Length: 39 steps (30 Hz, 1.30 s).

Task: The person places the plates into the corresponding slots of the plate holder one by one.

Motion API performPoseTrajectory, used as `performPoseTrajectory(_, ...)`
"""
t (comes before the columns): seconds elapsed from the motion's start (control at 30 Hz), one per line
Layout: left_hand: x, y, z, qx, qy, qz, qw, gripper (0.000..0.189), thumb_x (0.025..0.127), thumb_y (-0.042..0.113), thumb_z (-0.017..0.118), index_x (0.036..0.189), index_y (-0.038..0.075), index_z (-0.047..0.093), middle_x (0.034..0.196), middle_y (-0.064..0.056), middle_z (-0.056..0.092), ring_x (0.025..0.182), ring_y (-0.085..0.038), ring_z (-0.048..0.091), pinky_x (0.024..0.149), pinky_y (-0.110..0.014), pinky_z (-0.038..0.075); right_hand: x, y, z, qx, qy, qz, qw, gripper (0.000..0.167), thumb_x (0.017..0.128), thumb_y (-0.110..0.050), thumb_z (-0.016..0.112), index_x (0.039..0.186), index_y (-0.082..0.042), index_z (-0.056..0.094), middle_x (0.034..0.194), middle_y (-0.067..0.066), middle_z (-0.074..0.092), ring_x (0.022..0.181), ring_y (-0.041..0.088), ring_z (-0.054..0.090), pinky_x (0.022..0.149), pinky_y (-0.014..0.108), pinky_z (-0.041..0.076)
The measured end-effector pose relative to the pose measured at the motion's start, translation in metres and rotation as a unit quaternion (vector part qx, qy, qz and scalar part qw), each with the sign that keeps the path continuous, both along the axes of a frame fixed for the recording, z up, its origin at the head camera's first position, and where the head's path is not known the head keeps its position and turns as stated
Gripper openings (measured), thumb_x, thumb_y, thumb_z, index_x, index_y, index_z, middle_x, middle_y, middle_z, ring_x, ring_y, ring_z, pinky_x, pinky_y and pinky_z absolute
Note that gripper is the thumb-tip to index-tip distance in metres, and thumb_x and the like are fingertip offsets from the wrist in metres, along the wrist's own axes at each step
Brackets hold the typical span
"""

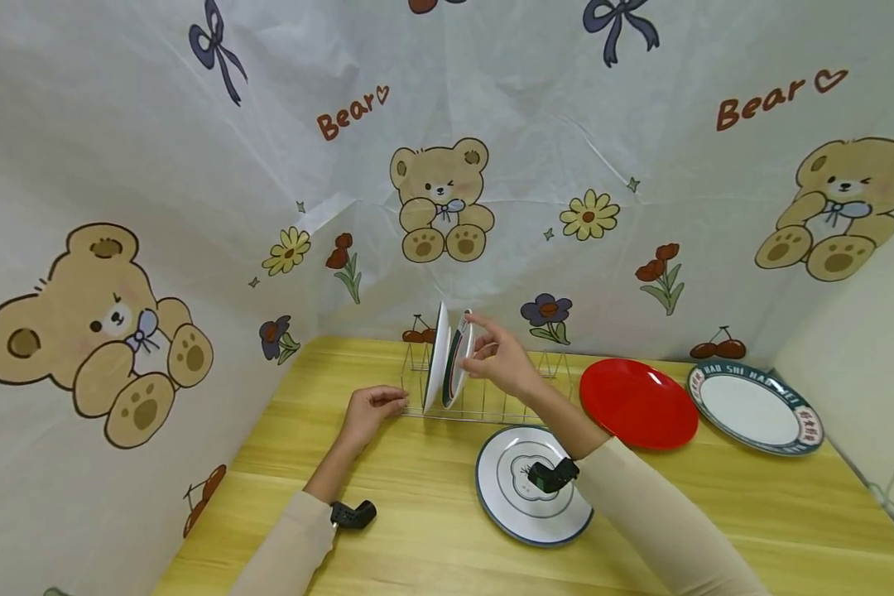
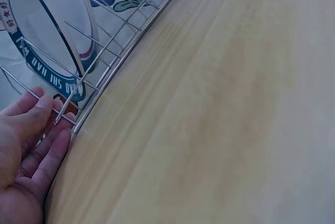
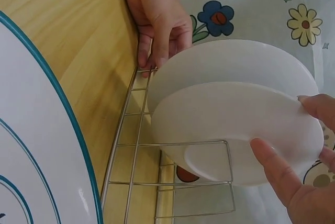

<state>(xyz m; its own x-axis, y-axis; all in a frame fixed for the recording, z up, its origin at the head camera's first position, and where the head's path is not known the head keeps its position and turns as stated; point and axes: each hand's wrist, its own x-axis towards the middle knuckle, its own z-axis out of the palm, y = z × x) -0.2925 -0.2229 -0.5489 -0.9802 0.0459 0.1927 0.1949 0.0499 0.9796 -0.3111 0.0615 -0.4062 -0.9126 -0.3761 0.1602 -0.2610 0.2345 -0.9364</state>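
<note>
A wire dish rack (image 1: 492,418) stands at the back of the table with two plates upright in it. My left hand (image 1: 372,410) holds the rack's left end, thumb and fingertips around its wires (image 2: 68,110). With my right hand (image 1: 502,360) I grip the right-hand plate (image 3: 225,124) by its rim, thumb against its white underside. This plate leans a little in a slot, close beside the other upright plate (image 1: 436,360), whose face in the left wrist view carries a dark green lettered border.
A white plate with a blue rim (image 1: 502,476) lies in front of the rack, partly under my right forearm. To the right lie a red plate (image 1: 636,404) and a green-bordered oval plate (image 1: 752,406). A bear-printed cloth (image 1: 521,108) hangs behind the table.
</note>
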Motion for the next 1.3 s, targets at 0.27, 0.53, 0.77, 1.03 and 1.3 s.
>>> performPoseTrajectory(0.27,0.000,0.001,-0.003,-0.007,0.020,0.000,0.9998,0.018,0.090,-0.002,0.074,0.108,-0.008,0.075,0.106,-0.026,0.073,0.094,-0.034,0.073,0.077,-0.033,0.064,-0.002,-0.004,-0.007,0.000,0.001,0.016,0.9999,0.079,0.087,-0.002,0.079,0.156,-0.018,0.042,0.115,0.031,0.050,0.097,0.038,0.059,0.078,0.048,0.064)
performPoseTrajectory(0.53,-0.001,0.001,-0.004,-0.003,0.014,0.004,0.9999,0.018,0.090,0.000,0.076,0.106,-0.005,0.076,0.106,-0.023,0.073,0.090,-0.022,0.074,0.077,-0.031,0.064,0.000,0.004,-0.011,0.049,0.059,0.031,0.9966,0.085,0.090,-0.012,0.080,0.160,-0.020,0.034,0.122,0.025,0.057,0.102,0.036,0.064,0.075,0.033,0.062)
performPoseTrajectory(0.77,-0.001,0.000,-0.004,-0.001,0.011,-0.004,0.9999,0.018,0.090,0.000,0.075,0.107,-0.006,0.075,0.107,-0.023,0.073,0.091,-0.023,0.074,0.078,-0.033,0.064,0.022,0.025,-0.010,0.053,0.088,0.052,0.9934,0.082,0.091,-0.007,0.077,0.160,-0.016,0.033,0.135,0.026,0.056,0.111,0.044,0.063,0.088,0.045,0.061)
performPoseTrajectory(1.03,0.000,-0.001,-0.005,0.002,0.013,-0.005,0.9999,0.018,0.090,0.000,0.075,0.106,-0.006,0.075,0.106,-0.022,0.074,0.090,-0.021,0.074,0.078,-0.033,0.064,0.055,0.050,-0.006,0.027,0.068,0.011,0.9972,0.077,0.091,-0.012,0.078,0.157,-0.022,0.040,0.132,0.021,0.060,0.116,0.041,0.062,0.088,0.036,0.061)
performPoseTrajectory(1.3,0.000,0.000,-0.006,-0.002,0.010,-0.003,0.9999,0.020,0.091,0.002,0.075,0.109,-0.007,0.074,0.109,-0.024,0.073,0.094,-0.026,0.074,0.079,-0.033,0.063,0.087,0.079,-0.017,0.019,0.066,-0.016,0.9975,0.072,0.094,-0.016,0.076,0.156,-0.024,0.040,0.129,0.016,0.064,0.112,0.035,0.065,0.084,0.024,0.060)
